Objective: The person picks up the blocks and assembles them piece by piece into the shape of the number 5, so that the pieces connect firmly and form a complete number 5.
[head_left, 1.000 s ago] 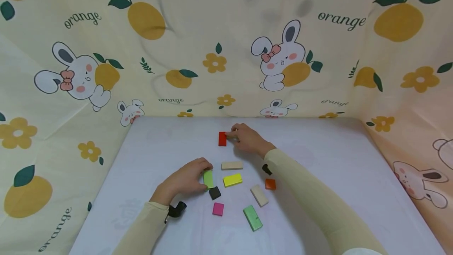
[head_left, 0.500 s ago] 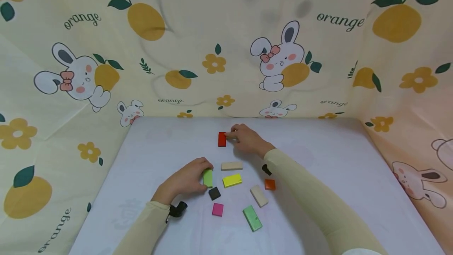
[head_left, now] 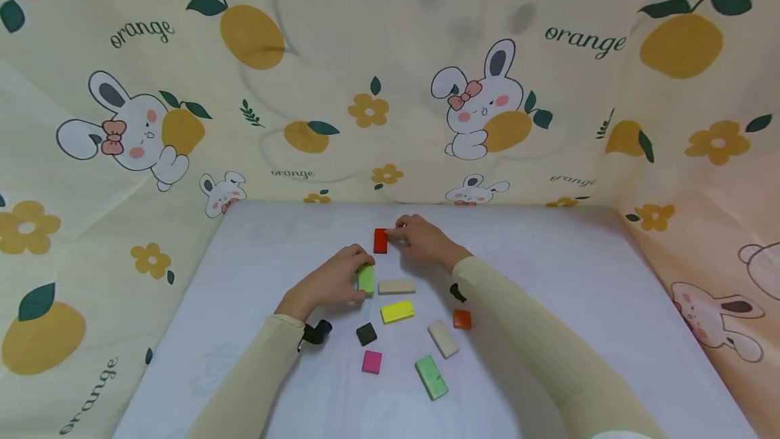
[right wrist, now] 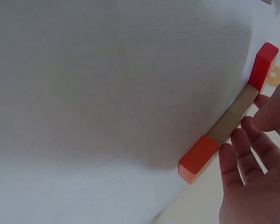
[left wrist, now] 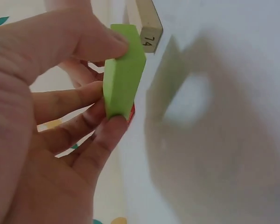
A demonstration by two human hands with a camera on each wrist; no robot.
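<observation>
At the near side of the table I see a mint block, then a pink block, a slanted wooden block, a black block and a small orange block, all 5 apart; past them lie a yellow block and a crosswise wooden block; just beside that, the left hand pinches a lime block between thumb and fingers at its 2 ends, apparently so its long sides are left free; it looks lifted off the table; farther off, the right hand rests slightly spread fingertips against 3 touching blocks, a red block, a 3rd wooden block and a 2nd orange block, perhaps to steady them; behind hangs a printed cloth.
</observation>
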